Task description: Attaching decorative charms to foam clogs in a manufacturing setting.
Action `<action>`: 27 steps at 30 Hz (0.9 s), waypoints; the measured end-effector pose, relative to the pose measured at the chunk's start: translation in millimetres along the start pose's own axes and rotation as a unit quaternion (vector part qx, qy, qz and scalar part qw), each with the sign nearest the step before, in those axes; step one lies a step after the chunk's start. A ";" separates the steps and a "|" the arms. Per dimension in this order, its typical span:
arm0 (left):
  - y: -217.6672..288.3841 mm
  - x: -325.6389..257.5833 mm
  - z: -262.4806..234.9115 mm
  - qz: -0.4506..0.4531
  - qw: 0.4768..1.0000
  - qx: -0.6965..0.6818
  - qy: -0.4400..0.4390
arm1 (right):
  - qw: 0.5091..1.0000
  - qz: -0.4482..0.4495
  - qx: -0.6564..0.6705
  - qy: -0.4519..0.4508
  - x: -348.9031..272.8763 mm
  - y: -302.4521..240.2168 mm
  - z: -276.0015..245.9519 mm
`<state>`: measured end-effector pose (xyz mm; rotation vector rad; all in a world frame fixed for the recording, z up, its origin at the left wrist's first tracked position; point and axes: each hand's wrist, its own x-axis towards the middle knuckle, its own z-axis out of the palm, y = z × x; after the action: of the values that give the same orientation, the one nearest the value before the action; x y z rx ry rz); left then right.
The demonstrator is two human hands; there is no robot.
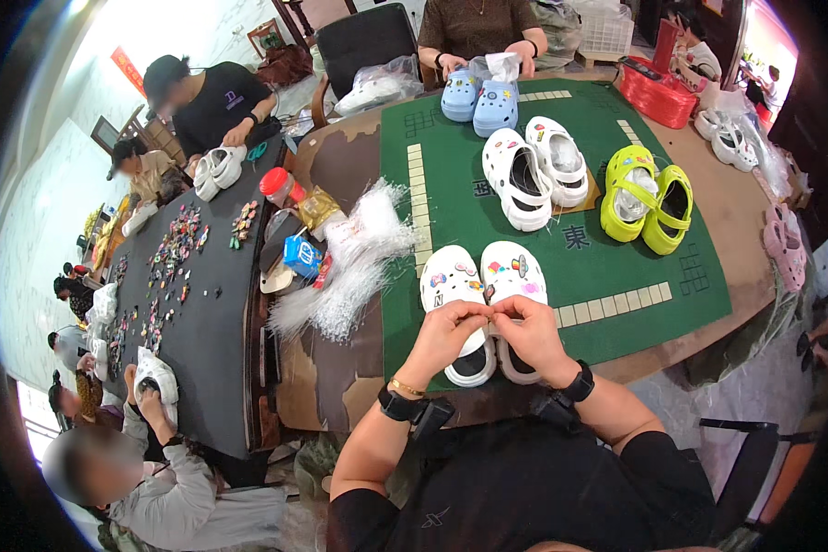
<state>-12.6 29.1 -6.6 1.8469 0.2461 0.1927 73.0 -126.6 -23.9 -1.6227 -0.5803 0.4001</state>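
A pair of white clogs stands side by side at the near edge of the green mat (598, 271), heels toward me. Colourful charms dot the toes of the left clog (451, 274) and the right clog (513, 267). Above the middle of this pair, my left hand (446, 333) and my right hand (530, 335) meet fingertip to fingertip. Both are closed in a pinch; whatever lies between the fingers is too small to make out. My hands cover part of the clogs' straps.
Farther back are white clogs (513, 182), lime clogs (670, 216) and blue clogs (496, 109), the blue ones near a person's hands. Clear plastic strands (345, 285) and a red-lidded jar (281, 187) lie left. Pink clogs (784, 248) sit far right. People work at a charm-strewn dark table (207, 368).
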 end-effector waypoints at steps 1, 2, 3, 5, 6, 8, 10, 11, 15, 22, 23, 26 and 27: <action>0.9 -0.4 -0.4 0.001 1.000 -0.001 0.000 | 1.000 -0.006 -0.004 0.009 -0.4 0.0 0.0; 1.9 -0.8 -0.8 -0.011 1.000 -0.015 -0.005 | 1.000 -0.007 -0.005 0.010 -0.7 -1.1 -0.4; 2.3 -0.7 -1.0 -0.024 0.999 -0.029 -0.010 | 1.000 -0.013 -0.011 0.014 -1.0 -3.0 -0.8; 2.4 -0.9 -1.8 -0.027 0.998 -0.049 -0.011 | 1.000 -0.021 -0.017 0.016 -2.0 -3.5 -0.1; 2.2 -0.9 -2.1 -0.031 0.997 -0.069 -0.013 | 0.999 -0.024 -0.019 0.021 -2.4 -1.4 0.2; -1.9 -1.4 -2.7 -0.036 0.996 -0.083 -0.006 | 0.999 -0.029 -0.020 0.024 -3.3 -1.1 1.7; -3.9 -2.0 -3.1 -0.040 0.994 -0.097 -0.001 | 0.998 -0.033 -0.037 0.034 -4.7 -3.8 2.3; -3.9 -2.2 -3.2 -0.044 0.995 -0.088 0.001 | 0.998 -0.035 -0.037 0.035 -5.0 -3.5 2.4; -10.3 -2.5 -2.9 -0.054 0.993 -0.104 0.004 | 0.995 -0.069 -0.054 0.036 -4.9 0.9 3.5; -9.5 -2.8 -3.7 -0.073 0.986 -0.152 0.001 | 0.989 -0.100 -0.101 0.035 -2.6 -4.3 2.8; -9.5 -2.7 -3.6 -0.072 0.986 -0.152 0.001 | 0.989 -0.099 -0.101 0.035 -2.4 -3.9 2.7; -9.2 -2.7 -3.6 -0.070 0.986 -0.150 0.001 | 0.987 -0.110 -0.109 0.030 -2.0 -4.3 2.5; -8.9 -2.8 -3.7 -0.069 0.987 -0.148 0.000 | 0.987 -0.111 -0.108 0.030 -2.2 -5.9 2.8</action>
<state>-16.9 34.2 -14.1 1.5293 0.3270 0.1257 68.8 -125.2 -18.6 -1.7477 -0.7701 0.1251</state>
